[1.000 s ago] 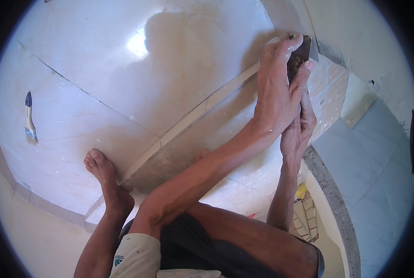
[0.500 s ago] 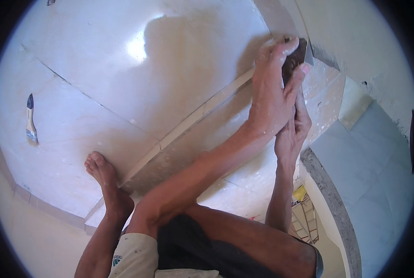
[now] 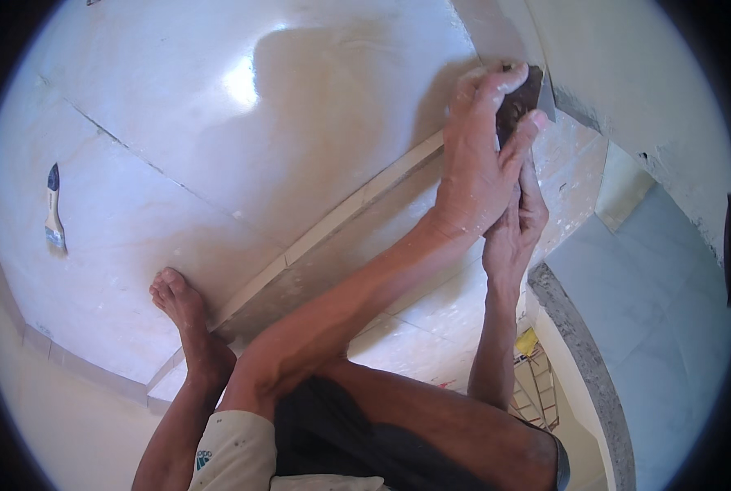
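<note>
My left hand (image 3: 476, 159) is closed on a dark brown, blocky piece (image 3: 519, 102), its fingers over the top and thumb along the near side. A thin grey flat edge (image 3: 547, 102) shows beside that piece, close to the wall. Just below and right of it, my right hand (image 3: 514, 233) is closed and presses against the left hand's underside; what it grips is hidden. Whitish residue marks the left fingers. Both hands are over the right end of a tiled step, whose pale edge strip (image 3: 332, 217) runs down to the left.
A paintbrush (image 3: 54, 213) lies on the glossy tiled surface (image 3: 161, 98) at left. My bare foot (image 3: 177, 299) stands by the step edge. A plastered wall (image 3: 643, 74) rises at right. Below it, grey-blue tiles (image 3: 652, 270) lie beyond a rough curved edge (image 3: 582, 352); a rack (image 3: 537, 385) shows lower down.
Almost nothing differs. Both hands keep their hold at the same corner, shifted very slightly to the left in the picture.
</note>
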Tool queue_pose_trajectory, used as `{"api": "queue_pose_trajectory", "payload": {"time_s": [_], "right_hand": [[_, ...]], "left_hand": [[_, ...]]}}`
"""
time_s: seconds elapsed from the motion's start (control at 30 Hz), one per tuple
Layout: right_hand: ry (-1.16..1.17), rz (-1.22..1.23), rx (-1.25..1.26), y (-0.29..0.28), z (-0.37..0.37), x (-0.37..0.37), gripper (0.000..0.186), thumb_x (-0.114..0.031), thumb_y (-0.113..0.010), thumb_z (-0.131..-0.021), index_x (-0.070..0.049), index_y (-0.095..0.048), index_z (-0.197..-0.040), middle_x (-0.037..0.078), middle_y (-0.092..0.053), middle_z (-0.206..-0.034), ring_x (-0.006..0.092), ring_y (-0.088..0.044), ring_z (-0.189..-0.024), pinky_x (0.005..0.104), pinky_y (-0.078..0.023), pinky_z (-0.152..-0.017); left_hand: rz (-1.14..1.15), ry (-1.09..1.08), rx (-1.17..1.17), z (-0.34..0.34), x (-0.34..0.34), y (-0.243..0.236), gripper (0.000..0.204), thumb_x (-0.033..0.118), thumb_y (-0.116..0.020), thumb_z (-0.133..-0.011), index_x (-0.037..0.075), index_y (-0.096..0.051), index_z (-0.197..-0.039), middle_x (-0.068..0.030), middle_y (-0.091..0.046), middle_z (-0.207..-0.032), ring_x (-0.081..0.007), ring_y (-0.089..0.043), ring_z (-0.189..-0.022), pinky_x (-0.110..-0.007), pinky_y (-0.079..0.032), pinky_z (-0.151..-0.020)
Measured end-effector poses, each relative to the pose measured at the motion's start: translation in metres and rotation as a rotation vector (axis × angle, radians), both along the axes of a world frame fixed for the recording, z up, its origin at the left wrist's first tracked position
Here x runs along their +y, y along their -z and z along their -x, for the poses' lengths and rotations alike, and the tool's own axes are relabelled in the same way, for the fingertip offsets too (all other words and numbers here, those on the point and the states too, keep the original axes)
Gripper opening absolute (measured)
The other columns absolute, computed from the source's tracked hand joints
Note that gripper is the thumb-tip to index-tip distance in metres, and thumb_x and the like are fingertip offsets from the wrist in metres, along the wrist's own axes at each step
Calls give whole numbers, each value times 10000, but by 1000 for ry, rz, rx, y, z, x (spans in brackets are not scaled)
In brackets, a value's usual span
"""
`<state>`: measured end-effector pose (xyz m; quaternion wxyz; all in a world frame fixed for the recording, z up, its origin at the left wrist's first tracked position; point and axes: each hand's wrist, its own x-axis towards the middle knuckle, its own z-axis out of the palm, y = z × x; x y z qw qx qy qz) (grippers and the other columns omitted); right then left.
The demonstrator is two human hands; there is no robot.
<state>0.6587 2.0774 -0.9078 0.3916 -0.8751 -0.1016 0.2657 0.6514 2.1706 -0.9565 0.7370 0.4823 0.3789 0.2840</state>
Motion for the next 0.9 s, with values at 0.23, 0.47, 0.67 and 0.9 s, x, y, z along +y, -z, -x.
{"api": "queue_pose_trajectory", "payload": {"time_s": [0.23, 0.47, 0.67, 0.9], "right_hand": [[78, 24, -28, -4, 4, 9, 491, -219, -494, -1157, -60, -475, -1621, 48, -714, -1278, 10, -504, -742, 186, -408, -583], [57, 6, 3, -6, 2, 5, 518, -251, -512, -1155, -38, -458, -1623, 80, -712, -1344, 7, -512, -747, 173, -426, -608], [65, 15, 6, -6, 5, 11, 495, -266, -522, -1154, -73, -498, -1608, 10, -723, -1180, -3, -454, -665, 188, -362, -541], [56, -4, 70, -7, -1, 21, 493, -228, -495, -1160, -68, -468, -1625, 21, -722, -1170, 9, -513, -712, 188, -422, -569]], "left_hand": [[10, 32, 30, 1, 5, -4, 450, 173, -763, -1000, 56, -622, -1411, -151, -580, -1384, -256, -624, -1247, -396, -548, -1021], [-10, 47, 30, 1, 2, -4, 446, 188, -763, -1002, 56, -626, -1406, -154, -580, -1394, -264, -620, -1254, -399, -552, -1014], [7, 45, 15, 2, 12, 0, 449, 217, -756, -1009, 57, -622, -1407, -149, -593, -1383, -265, -616, -1253, -408, -541, -987], [5, 38, 43, 2, 21, -5, 465, 218, -761, -1004, 64, -619, -1419, -137, -600, -1374, -248, -622, -1212, -403, -538, -973]]}}
